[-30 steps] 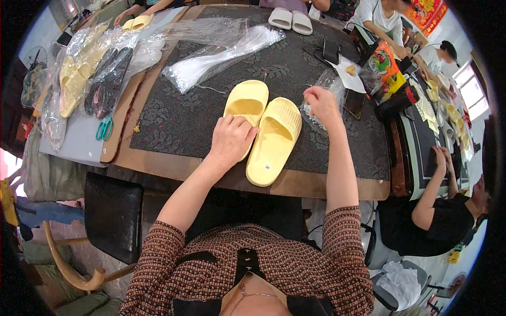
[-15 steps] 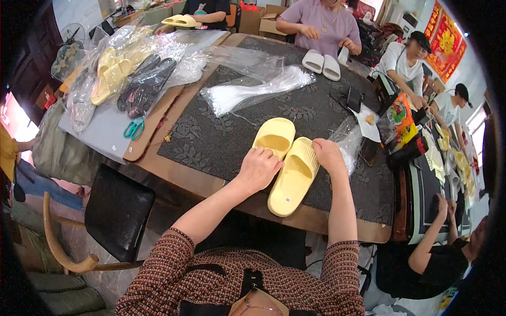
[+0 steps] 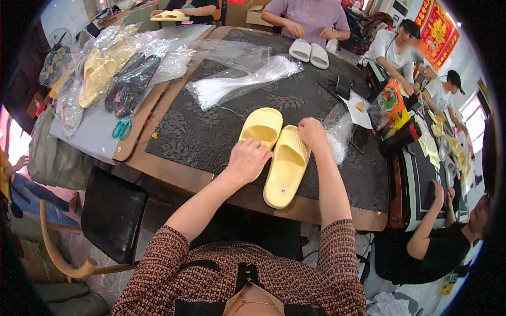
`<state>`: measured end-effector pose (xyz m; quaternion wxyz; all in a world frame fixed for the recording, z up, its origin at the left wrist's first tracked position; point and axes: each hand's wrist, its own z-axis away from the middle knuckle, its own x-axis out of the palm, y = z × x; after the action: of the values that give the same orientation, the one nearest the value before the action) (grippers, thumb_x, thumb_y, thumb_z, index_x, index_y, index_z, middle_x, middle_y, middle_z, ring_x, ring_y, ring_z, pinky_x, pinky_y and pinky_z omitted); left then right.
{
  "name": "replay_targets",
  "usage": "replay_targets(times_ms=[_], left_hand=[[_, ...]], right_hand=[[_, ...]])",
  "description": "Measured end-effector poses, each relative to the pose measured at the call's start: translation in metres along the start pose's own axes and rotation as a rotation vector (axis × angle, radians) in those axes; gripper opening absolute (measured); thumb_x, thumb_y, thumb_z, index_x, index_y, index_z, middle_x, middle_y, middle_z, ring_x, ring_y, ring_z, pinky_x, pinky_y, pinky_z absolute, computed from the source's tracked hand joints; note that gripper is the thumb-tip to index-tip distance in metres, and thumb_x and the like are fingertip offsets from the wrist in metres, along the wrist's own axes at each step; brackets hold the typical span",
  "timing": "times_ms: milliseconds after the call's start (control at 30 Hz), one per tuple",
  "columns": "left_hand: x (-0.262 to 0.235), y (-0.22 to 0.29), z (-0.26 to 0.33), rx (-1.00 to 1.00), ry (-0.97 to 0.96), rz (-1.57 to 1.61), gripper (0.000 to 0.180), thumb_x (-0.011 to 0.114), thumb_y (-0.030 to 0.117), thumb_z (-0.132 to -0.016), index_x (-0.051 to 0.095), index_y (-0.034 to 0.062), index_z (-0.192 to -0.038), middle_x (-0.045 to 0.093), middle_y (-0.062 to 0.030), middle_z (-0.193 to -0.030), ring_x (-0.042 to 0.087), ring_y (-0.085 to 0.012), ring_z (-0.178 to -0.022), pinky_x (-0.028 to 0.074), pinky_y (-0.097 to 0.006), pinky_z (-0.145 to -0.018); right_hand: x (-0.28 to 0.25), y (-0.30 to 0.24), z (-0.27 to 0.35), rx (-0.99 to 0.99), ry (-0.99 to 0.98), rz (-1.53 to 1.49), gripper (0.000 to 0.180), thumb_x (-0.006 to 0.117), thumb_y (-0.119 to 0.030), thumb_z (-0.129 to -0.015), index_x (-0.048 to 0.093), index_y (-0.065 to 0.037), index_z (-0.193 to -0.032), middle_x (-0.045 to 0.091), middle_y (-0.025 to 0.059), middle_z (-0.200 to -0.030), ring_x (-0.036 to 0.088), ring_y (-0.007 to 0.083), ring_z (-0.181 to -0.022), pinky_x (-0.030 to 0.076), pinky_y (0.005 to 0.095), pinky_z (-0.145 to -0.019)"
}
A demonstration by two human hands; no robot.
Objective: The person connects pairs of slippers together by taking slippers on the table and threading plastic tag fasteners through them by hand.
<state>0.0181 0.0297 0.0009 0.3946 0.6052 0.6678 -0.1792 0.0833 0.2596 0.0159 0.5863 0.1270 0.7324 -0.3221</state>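
Two pale yellow slide slippers lie side by side, toes pointing away from me, at the near part of the table. My left hand (image 3: 246,160) is closed over the heel half of the left slipper (image 3: 266,119) and hides its footbed. Its fingertips come close to the inner edge of the right slipper (image 3: 280,185). Beside that slipper's ribbed strap, my right hand (image 3: 314,138) has its fingers curled against the outer edge; the fingertips are partly hidden. A small pale square mark shows on the right slipper's heel.
White plastic ties in a clear bag (image 3: 245,80) lie ahead. Left are bagged slippers (image 3: 100,76) and teal-handled scissors (image 3: 122,128). To the right are a clear plastic bag (image 3: 337,139) and a phone (image 3: 360,138). A co-worker opposite sits behind white slippers (image 3: 310,52). A black chair (image 3: 115,216) stands left.
The view has shifted slightly, so the whole scene sits a little further left and up. Both hands stay at the yellow slippers. The co-worker opposite has lowered their hands toward the table.
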Motion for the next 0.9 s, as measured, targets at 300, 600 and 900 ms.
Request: replay_targets(times_ms=[300,600,900], left_hand=[[0.001,-0.004,0.004,-0.023,0.033,0.040,0.015,0.070,0.020,-0.074,0.063,0.0075,-0.072,0.059,-0.0051,-0.075,0.058,-0.0221,-0.077,0.047,-0.035,-0.068],[0.001,-0.004,0.005,-0.023,0.043,0.068,0.013,0.069,0.019,-0.074,0.062,0.0085,-0.073,0.058,-0.0049,-0.075,0.057,-0.0225,-0.077,0.046,-0.035,-0.067],[0.000,-0.005,0.005,-0.012,0.033,0.048,0.013,0.068,0.019,-0.076,0.062,0.0086,-0.079,0.058,-0.0042,-0.077,0.056,-0.0221,-0.078,0.045,-0.035,-0.066]], right_hand=[[0.009,-0.017,-0.013,-0.118,0.196,-0.286,0.025,0.055,-0.004,-0.078,0.065,-0.005,-0.100,0.067,0.0141,-0.089,0.064,0.0309,-0.088,0.050,0.0391,-0.078],[0.037,-0.029,-0.075,-0.133,0.088,-0.623,0.018,0.069,-0.009,-0.071,0.069,-0.004,-0.088,0.069,0.0104,-0.081,0.065,0.0172,-0.074,0.051,0.0299,-0.070],[0.051,-0.042,-0.080,-0.154,0.067,-0.399,0.011,0.063,-0.006,-0.072,0.067,-0.004,-0.082,0.067,0.0140,-0.083,0.065,0.0246,-0.080,0.050,0.0344,-0.073]])
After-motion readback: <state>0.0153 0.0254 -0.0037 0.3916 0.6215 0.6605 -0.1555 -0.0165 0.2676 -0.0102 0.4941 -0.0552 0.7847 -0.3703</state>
